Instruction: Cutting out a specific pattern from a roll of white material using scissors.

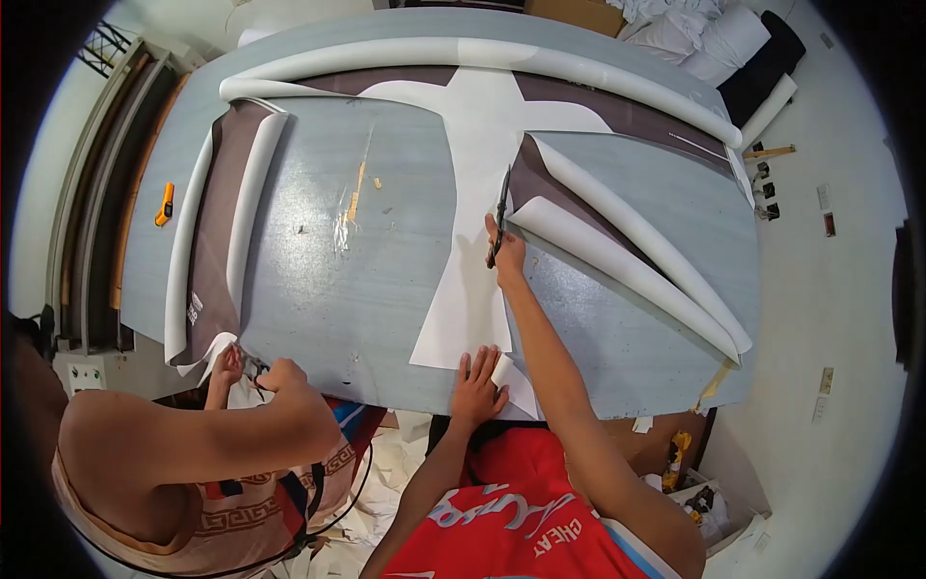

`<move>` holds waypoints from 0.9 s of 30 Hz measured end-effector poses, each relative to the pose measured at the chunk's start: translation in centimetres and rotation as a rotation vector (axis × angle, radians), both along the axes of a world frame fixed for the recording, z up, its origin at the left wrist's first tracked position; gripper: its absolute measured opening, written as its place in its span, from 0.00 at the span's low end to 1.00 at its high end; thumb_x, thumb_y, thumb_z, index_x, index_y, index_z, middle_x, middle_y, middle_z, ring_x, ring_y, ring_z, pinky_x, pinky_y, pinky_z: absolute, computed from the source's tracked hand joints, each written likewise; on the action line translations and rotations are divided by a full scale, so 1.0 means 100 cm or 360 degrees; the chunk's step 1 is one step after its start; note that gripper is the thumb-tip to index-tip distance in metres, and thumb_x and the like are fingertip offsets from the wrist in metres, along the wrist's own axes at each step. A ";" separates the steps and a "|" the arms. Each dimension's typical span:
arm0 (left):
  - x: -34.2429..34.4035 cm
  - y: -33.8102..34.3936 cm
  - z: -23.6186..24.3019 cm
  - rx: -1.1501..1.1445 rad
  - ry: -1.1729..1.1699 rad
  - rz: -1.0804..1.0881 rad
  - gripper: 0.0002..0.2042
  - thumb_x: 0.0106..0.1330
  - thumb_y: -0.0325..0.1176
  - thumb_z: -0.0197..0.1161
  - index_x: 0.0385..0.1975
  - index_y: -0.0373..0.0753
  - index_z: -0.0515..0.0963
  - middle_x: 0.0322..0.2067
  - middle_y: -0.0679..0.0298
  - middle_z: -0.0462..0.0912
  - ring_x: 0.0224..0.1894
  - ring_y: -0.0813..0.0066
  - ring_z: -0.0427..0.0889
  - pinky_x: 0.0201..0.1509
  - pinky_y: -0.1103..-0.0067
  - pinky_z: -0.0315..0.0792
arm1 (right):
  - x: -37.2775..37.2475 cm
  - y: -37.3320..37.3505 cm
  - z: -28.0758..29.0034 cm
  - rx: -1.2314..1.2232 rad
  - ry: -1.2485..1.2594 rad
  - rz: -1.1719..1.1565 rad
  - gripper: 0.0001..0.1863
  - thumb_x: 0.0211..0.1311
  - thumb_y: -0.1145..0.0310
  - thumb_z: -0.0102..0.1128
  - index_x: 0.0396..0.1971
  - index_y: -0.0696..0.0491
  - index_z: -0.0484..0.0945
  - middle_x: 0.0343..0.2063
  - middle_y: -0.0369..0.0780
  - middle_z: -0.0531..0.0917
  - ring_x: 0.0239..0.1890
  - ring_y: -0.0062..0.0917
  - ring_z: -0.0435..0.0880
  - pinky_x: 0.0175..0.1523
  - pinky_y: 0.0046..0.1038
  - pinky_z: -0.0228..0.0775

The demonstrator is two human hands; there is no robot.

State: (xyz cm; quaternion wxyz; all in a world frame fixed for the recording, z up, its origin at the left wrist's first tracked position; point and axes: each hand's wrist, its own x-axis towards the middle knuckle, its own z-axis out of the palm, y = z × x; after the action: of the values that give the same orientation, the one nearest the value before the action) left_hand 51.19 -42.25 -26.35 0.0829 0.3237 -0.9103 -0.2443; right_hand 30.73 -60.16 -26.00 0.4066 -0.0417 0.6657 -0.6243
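Note:
My right hand [506, 246] grips dark-handled scissors [500, 222], raised along the right edge of a long white sheet [473, 174] with a flared lower end. Beside the blades, a white sheet with a brown face [540, 183] lies curled into long rolls slanting to the lower right. My left hand [475, 386] lies with fingers spread on the bottom of the white material, at the table's near edge, against a small curled white piece [516, 386].
The grey table [338, 289] bears a long roll [386, 56] across its back, rolled brown-white material [207, 251] at left and an orange tool [164, 205]. A co-worker [183, 444] at lower left holds scissors. Racked lengths [87, 193] stand left; bundled rolls [723, 53] sit back right.

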 end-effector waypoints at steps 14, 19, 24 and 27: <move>-0.003 0.000 0.004 -0.0022 0.0063 0.0009 0.34 0.56 0.44 0.59 0.61 0.31 0.63 0.66 0.58 0.57 0.70 0.62 0.54 0.71 0.57 0.45 | -0.031 -0.042 -0.004 -0.0137 -0.0025 -0.0115 0.28 0.43 0.43 0.73 0.13 0.48 0.66 0.08 0.30 0.66 0.07 0.17 0.64 0.14 0.20 0.58; 0.000 -0.001 0.003 -0.0035 0.0019 0.0018 0.34 0.55 0.43 0.59 0.61 0.32 0.64 0.66 0.59 0.58 0.70 0.62 0.54 0.71 0.57 0.45 | -0.034 -0.055 0.001 -0.0052 -0.0051 -0.0150 0.27 0.45 0.44 0.73 0.13 0.48 0.66 0.08 0.30 0.66 0.07 0.17 0.64 0.14 0.21 0.59; -0.003 -0.001 0.006 -0.0024 0.0028 0.0036 0.33 0.55 0.44 0.60 0.61 0.34 0.65 0.66 0.60 0.58 0.70 0.64 0.54 0.71 0.58 0.45 | -0.046 -0.065 -0.005 -0.0049 0.0000 -0.0175 0.28 0.45 0.45 0.73 0.12 0.49 0.66 0.08 0.31 0.66 0.07 0.17 0.64 0.14 0.22 0.58; -0.004 -0.004 0.007 -0.0040 0.0011 0.0041 0.33 0.55 0.44 0.59 0.60 0.34 0.66 0.66 0.61 0.59 0.69 0.64 0.55 0.71 0.58 0.46 | -0.054 -0.074 -0.008 -0.0084 -0.0008 -0.0173 0.29 0.44 0.44 0.74 0.13 0.50 0.66 0.10 0.31 0.66 0.08 0.18 0.65 0.14 0.22 0.60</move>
State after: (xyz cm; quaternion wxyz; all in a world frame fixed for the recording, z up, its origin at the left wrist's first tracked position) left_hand 50.81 -42.63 -25.62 0.0933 0.3335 -0.9088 -0.2329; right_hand 25.29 -67.54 -26.79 0.3725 -0.0147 0.6493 -0.6628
